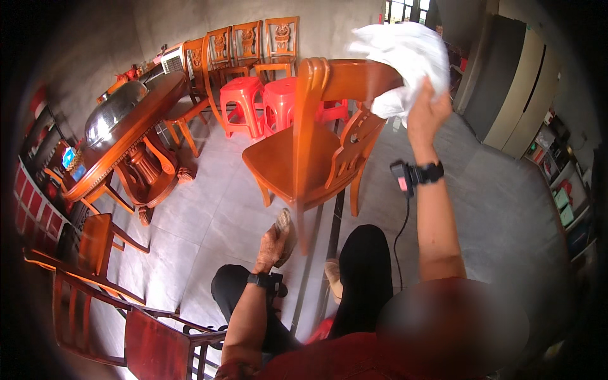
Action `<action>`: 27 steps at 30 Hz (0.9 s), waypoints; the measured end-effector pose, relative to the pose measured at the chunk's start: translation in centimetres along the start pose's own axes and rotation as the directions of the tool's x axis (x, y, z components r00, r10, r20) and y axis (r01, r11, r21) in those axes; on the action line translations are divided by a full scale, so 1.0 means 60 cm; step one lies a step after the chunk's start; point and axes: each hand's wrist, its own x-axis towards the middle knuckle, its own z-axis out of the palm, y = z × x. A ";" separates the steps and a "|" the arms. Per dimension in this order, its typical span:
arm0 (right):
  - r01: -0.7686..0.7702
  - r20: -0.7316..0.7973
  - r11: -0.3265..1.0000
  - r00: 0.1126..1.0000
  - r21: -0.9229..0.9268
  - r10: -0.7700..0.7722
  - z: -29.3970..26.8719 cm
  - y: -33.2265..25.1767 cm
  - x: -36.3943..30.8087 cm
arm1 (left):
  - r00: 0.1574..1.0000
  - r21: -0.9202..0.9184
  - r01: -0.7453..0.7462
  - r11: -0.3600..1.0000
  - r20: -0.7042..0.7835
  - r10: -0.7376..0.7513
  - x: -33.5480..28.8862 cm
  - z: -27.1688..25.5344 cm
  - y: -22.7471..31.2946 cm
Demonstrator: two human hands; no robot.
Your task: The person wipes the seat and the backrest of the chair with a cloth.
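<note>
My right hand [429, 114] is raised at the upper right, its fingers closed on a white cloth [408, 54]. The cloth is bunched and a little smeared by motion, and it covers the right end of the top rail of a wooden chair [301, 158]. This chair is orange-brown and glossy, with a carved back splat, and stands upright before me with its back toward me. Low beside the chair's near back post is my left hand [271, 246], fingers curled by a small brownish, patterned thing [283, 220] whose kind I cannot make out.
Red plastic stools [240, 101] stand behind the chair, with several wooden chairs [247, 44] along the wall. To the left is a round wooden table [120, 149] bearing a shiny domed cover [116, 107]. A dark red chair [158, 342] is at lower left. A cable [400, 234] hangs from my right wrist.
</note>
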 end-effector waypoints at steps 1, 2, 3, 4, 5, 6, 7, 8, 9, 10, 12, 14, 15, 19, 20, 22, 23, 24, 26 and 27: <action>-0.256 0.036 0.936 0.966 0.242 0.255 0.000 -0.015 -0.024 | 1.000 0.019 -0.026 0.999 -0.005 0.026 0.000 -0.002 -0.009; -0.017 -0.092 0.994 0.996 -0.105 0.007 -0.015 -0.001 -0.044 | 0.999 0.041 -0.044 0.998 0.001 0.044 -0.005 0.000 -0.019; 0.165 0.039 0.942 0.986 -0.293 -0.160 -0.040 0.004 -0.075 | 0.999 0.019 -0.033 0.999 0.023 0.033 0.001 0.000 -0.023; -0.016 -0.021 0.962 1.000 -0.272 0.011 -0.041 0.005 -0.124 | 1.000 0.020 -0.025 0.999 0.020 0.024 0.001 -0.002 -0.028; -0.070 0.081 0.938 0.991 -0.338 0.104 -0.069 0.015 -0.170 | 0.999 0.002 -0.028 1.000 0.031 0.027 0.004 0.012 -0.025; 0.044 0.315 0.914 0.944 -0.404 0.094 -0.096 0.020 -0.219 | 0.999 -0.010 -0.030 1.000 0.034 0.030 0.005 0.018 -0.025; 0.092 0.493 0.941 0.866 -0.326 0.086 -0.127 0.066 -0.262 | 0.997 -0.072 -0.065 0.995 0.032 0.068 0.008 0.028 -0.021; 0.026 0.657 0.879 0.675 -0.476 0.335 -0.119 0.047 -0.304 | 0.998 -0.066 -0.060 0.996 -0.003 0.060 0.009 0.015 -0.023; 0.067 0.814 0.876 0.409 -0.478 0.413 -0.132 0.058 -0.347 | 0.998 -0.067 -0.060 0.996 -0.032 0.058 0.008 0.005 -0.017; 0.100 0.853 0.861 0.234 -0.498 0.467 -0.134 0.053 -0.385 | 0.997 -0.059 -0.051 0.997 -0.059 0.047 0.006 -0.006 -0.017; 0.148 0.838 0.832 -0.035 -0.534 0.544 -0.135 0.043 -0.430 | 0.991 -0.336 0.125 0.933 0.001 -0.133 -0.006 -0.031 0.041; 0.079 0.877 0.874 0.012 -0.479 0.480 -0.127 0.031 -0.445 | 0.992 -0.662 0.107 0.742 0.018 -0.126 -0.008 -0.037 0.054; -0.062 0.869 0.867 -0.010 -0.494 0.495 -0.118 0.021 -0.436 | 0.996 -0.621 0.086 0.779 0.055 -0.067 -0.012 -0.053 0.086; -0.473 0.901 0.779 -0.081 -0.411 0.426 -0.098 0.007 -0.414 | 0.973 -0.545 -0.121 0.829 0.098 0.207 -0.050 -0.063 0.169; -0.577 0.929 0.744 -0.076 -0.337 0.361 -0.092 -0.006 -0.405 | 0.956 -0.521 -0.213 0.827 0.064 0.286 -0.064 -0.065 0.185; -0.729 0.947 0.621 -0.118 -0.287 0.299 -0.098 -0.005 -0.406 | 0.947 -0.609 -0.156 0.778 0.133 0.294 -0.088 -0.065 0.210; -0.762 0.955 0.613 -0.024 -0.209 0.296 -0.089 -0.031 -0.397 | 0.948 -0.626 -0.130 0.769 0.149 0.282 -0.095 -0.067 0.210; -0.783 0.973 0.615 0.059 -0.093 0.221 -0.079 -0.042 -0.390 | 0.945 -0.648 -0.108 0.754 0.169 0.281 -0.099 -0.065 0.211; -0.755 0.950 0.648 0.120 -0.101 0.287 -0.073 -0.062 -0.387 | 0.964 -0.631 -0.136 0.764 0.094 0.250 -0.111 -0.064 0.221; -0.767 0.934 0.631 0.130 -0.118 0.332 -0.073 -0.070 -0.388 | 0.972 -0.669 -0.147 0.729 0.037 0.230 -0.114 -0.067 0.230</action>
